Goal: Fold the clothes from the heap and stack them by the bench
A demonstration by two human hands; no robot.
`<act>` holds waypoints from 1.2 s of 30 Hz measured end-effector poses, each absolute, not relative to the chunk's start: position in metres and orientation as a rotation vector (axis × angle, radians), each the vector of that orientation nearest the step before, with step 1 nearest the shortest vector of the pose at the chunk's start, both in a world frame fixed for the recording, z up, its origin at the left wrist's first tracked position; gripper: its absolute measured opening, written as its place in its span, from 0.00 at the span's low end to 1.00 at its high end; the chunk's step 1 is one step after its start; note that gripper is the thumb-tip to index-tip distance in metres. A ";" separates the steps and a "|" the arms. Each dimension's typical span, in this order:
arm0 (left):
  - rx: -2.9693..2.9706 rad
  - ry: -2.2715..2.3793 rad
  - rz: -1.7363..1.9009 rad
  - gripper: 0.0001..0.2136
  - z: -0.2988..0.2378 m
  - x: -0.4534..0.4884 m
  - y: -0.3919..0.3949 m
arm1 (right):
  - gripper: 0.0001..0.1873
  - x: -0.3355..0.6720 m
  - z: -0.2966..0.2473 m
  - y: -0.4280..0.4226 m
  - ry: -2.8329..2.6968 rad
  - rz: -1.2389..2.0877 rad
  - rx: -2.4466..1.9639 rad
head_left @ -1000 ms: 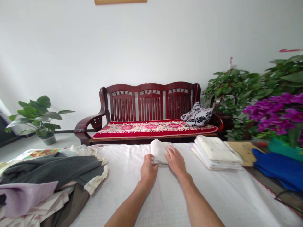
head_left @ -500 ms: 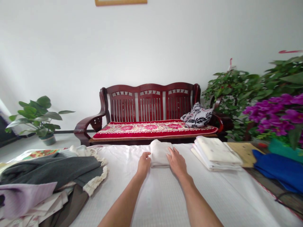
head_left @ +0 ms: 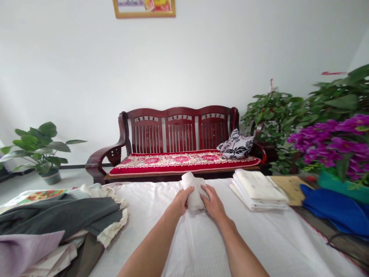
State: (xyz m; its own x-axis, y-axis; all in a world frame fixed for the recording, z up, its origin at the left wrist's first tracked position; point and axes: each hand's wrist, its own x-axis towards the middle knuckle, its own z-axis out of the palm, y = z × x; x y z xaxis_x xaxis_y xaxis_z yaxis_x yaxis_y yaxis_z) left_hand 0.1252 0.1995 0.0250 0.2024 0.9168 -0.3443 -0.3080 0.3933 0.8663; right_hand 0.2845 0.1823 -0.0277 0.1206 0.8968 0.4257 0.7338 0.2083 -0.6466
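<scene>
- The step in hand looks like gathering and squaring a folded pale cloth (head_left: 195, 195), pressed into a compact bundle from both sides
- The left hand (head_left: 181, 201) has its grip around the cloth's left side, thumb laid on top; the right hand (head_left: 213, 202) has its grip on the right side, so the bundle is held between them
- The next move, as I judge it, calls for even pressure from both hands, lest the layers slip apart
- The cloth is near the far edge of the white-covered worktop (head_left: 147, 227), between the garment pile (head_left: 69, 211) and the folded stack (head_left: 259, 188); whether it is lifted clear, I cannot tell
- Its long axis runs away from the person, the rounded far end pointing towards the wooden sofa (head_left: 180, 129) and leaning slightly left
</scene>
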 end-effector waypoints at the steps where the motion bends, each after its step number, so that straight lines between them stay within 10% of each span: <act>1: 0.722 0.996 1.015 0.11 0.025 0.124 0.196 | 0.27 0.283 -0.024 0.181 -1.644 0.231 -1.567; 12: 0.471 0.977 1.177 0.10 0.070 0.078 0.174 | 0.55 0.240 0.031 0.136 -2.075 0.296 -1.217; 23: 0.821 0.918 1.052 0.24 0.084 0.036 0.111 | 0.27 0.271 0.047 0.113 -1.018 0.922 -1.102; 32: 1.468 1.281 1.171 0.31 -0.050 -0.035 0.113 | 0.31 0.443 0.130 0.109 -1.431 -0.677 -1.319; 36: 1.549 1.261 1.119 0.26 -0.057 -0.046 0.108 | 0.39 0.494 0.101 0.113 -1.746 -0.864 -1.534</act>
State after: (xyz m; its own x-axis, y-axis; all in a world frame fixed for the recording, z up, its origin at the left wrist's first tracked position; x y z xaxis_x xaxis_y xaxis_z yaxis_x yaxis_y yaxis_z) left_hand -0.0458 0.1083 -0.0572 0.1008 0.9858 0.1340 0.2500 -0.1555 0.9557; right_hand 0.4939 0.1126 0.1008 -0.1044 0.5652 0.8183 0.9934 0.0980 0.0590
